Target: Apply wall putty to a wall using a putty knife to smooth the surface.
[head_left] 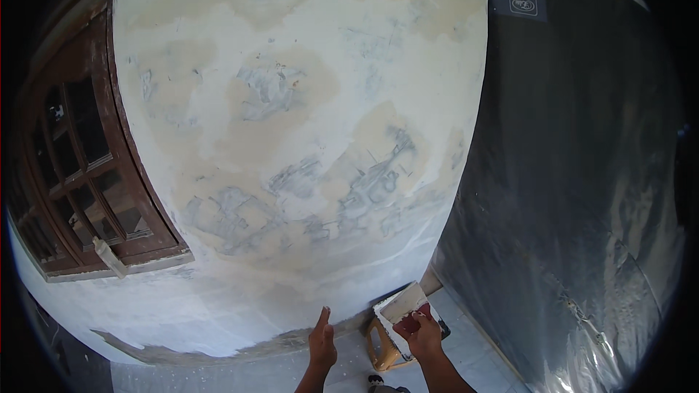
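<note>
Low in the view, my right hand [424, 335] is closed around the dark red handle of a putty knife [398, 307], whose wide pale blade points up and left. The blade lies over a dark tray [445, 330] smeared with white, and I cannot tell whether it touches the tray. My left hand [322, 342] is raised in front of the wall's foot, fingers stretched upward, with nothing visible in it. A fingertip has a whitish smear. Ahead stands a wall [306, 102] patched with white and beige filler, with grey scrape marks.
Under the tray is a yellow-orange stool [380, 349] on a pale tiled floor [277, 378]. A brown framed window [80, 167] is at left, with a paint brush [109, 257] on its sill. Dark plastic sheeting [568, 138] hangs along the right.
</note>
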A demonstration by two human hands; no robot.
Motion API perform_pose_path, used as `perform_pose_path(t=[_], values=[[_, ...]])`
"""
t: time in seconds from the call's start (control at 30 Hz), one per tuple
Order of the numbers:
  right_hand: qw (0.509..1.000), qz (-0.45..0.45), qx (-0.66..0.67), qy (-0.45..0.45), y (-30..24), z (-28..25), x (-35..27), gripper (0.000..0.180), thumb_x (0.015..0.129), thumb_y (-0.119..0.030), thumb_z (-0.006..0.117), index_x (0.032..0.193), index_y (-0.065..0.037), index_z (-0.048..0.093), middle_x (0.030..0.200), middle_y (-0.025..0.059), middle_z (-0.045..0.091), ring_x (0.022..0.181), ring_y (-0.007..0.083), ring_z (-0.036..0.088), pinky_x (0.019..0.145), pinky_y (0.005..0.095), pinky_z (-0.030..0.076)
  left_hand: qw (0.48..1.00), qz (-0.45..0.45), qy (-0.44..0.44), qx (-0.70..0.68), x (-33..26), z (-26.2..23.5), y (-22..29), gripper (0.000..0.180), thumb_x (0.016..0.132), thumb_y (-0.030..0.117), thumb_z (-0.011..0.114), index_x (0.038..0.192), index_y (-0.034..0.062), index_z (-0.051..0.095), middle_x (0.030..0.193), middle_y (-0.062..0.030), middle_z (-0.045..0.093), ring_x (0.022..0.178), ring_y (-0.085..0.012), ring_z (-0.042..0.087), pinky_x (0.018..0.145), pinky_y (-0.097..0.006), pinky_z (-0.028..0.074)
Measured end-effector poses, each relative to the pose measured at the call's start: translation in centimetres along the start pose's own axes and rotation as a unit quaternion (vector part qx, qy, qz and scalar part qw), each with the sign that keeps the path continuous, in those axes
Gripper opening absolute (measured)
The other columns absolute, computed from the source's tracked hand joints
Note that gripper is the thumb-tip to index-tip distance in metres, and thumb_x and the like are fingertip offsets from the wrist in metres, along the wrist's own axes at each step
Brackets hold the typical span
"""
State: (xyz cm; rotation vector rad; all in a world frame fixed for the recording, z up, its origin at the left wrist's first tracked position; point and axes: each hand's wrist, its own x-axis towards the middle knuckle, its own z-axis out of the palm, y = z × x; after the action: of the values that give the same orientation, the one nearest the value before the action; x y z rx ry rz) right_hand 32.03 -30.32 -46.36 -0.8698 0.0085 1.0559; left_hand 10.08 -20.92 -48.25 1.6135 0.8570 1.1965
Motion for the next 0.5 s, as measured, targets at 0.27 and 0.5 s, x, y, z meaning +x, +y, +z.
perform_pose_path(t=[0.27,0.5], values=[[0.998,0.007,-0.068,-0.004,-2.1,-2.4,-3.3,0.033,0.095,-0.012,0.054,0.127,-0.008,0.053,0.111,0.013,0.067,0.096,0.0277,0.07,0.066,0.0428,0.063,1.0,0.003,-0.004,0.015,-2.8,0.7,0.8,0.076,0.105,0.054,0.032,0.144,-0.011,0.041,0.144,-0.03,0.049,0.139,-0.0389,0.044,0.115,-0.041,0.032],[0.994,0.033,-0.104,0.01,-5.9,-6.7,-3.1,0.036,0.095,-0.014,0.055,0.13,-0.01,0.052,0.113,0.0098,0.067,0.098,0.026,0.07,0.063,0.0409,0.062,0.997,-0.065,-0.006,-0.038,-3.7,4.5,-1.2,0.081,0.104,0.057,0.033,0.145,-0.0119,0.039,0.147,-0.0292,0.046,0.141,-0.0364,0.042,0.117,-0.041,0.03]])
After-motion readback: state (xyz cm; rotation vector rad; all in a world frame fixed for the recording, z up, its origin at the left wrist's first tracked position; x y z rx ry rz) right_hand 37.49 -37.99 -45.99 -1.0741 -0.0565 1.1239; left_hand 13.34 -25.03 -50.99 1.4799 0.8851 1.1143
